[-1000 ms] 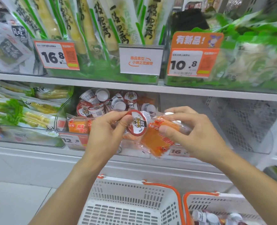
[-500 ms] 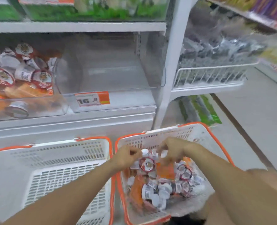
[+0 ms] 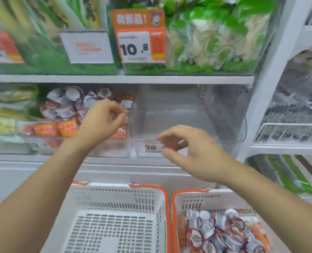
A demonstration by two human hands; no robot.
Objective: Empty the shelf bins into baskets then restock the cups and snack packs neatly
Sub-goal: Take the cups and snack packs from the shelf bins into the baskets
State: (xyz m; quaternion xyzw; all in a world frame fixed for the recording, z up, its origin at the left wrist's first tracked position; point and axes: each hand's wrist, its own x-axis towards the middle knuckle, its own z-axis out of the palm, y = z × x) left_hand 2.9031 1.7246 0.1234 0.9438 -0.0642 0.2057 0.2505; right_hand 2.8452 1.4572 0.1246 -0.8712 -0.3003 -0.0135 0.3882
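On the middle shelf a clear bin (image 3: 115, 152) holds several red-and-white cups (image 3: 67, 105) with orange snack packs (image 3: 60, 127) in front. My left hand (image 3: 104, 123) hovers at that bin's right end, fingers loosely curled, nothing visible between them. To its right stands a clear bin (image 3: 224, 110) with nothing in it. My right hand (image 3: 188, 150) hangs in front of its price tag, fingers loosely curled, holding nothing. Below, the left white basket (image 3: 148, 188) has nothing inside. The right basket (image 3: 174, 207) contains cups (image 3: 233, 227) and orange packs.
The upper shelf carries bins of green-packed food behind price tags (image 3: 140, 44). A white upright post (image 3: 268, 84) bounds the shelf on the right, with a wire rack (image 3: 288, 132) beyond it. More green packs lie at the left of the middle shelf.
Both hands have risen from the right basket, where they left a cup and an orange pack, back up to shelf height. The view has tilted up with them.
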